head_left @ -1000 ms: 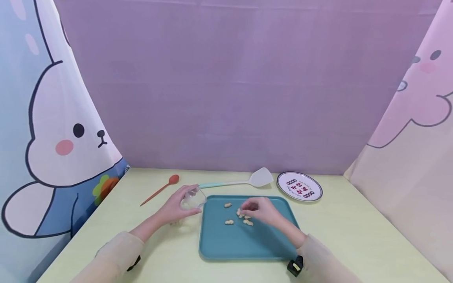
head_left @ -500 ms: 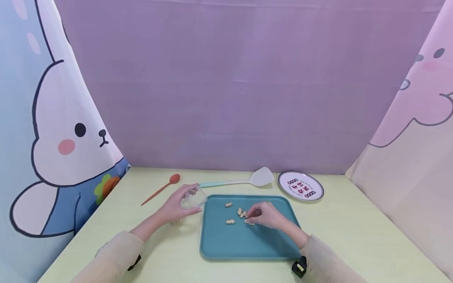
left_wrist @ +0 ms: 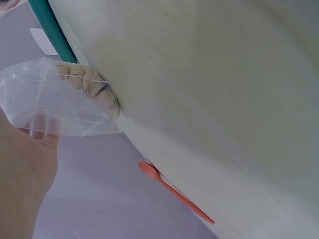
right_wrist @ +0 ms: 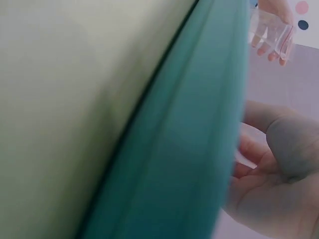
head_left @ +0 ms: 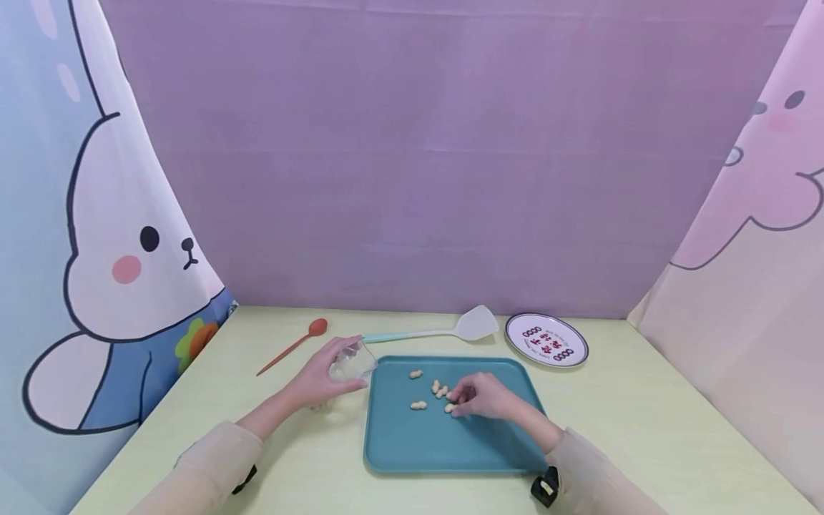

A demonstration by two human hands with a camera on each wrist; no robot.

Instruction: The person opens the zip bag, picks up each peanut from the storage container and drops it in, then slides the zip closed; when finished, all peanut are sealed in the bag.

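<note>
My left hand [head_left: 320, 373] grips a clear plastic bag [head_left: 351, 363] beside the left edge of a teal tray [head_left: 412, 447]. Several peanuts [left_wrist: 92, 83] lie in the bottom of that bag, as the left wrist view shows. Over the tray, my right hand [head_left: 486, 398] has thumb and forefinger around one peanut [head_left: 449, 408] lying on the surface; the fingers partly cover it. More loose peanuts [head_left: 440, 390] sit just behind it, with one peanut [head_left: 418, 405] to the left and another peanut [head_left: 415, 374] farther back. In the right wrist view the tray rim hides the fingertips.
Behind the tray lies a spatula [head_left: 476, 324] with a white blade and mint handle. A red spoon [head_left: 317, 327] rests at the back left. At the back right is a white printed plate [head_left: 547, 340]. A purple cloth [head_left: 412, 179] closes off the table's far side.
My right hand has moved slightly toward me and right, from the clustered peanuts to the nearer peanut. The left hand stays in place with the bag.
</note>
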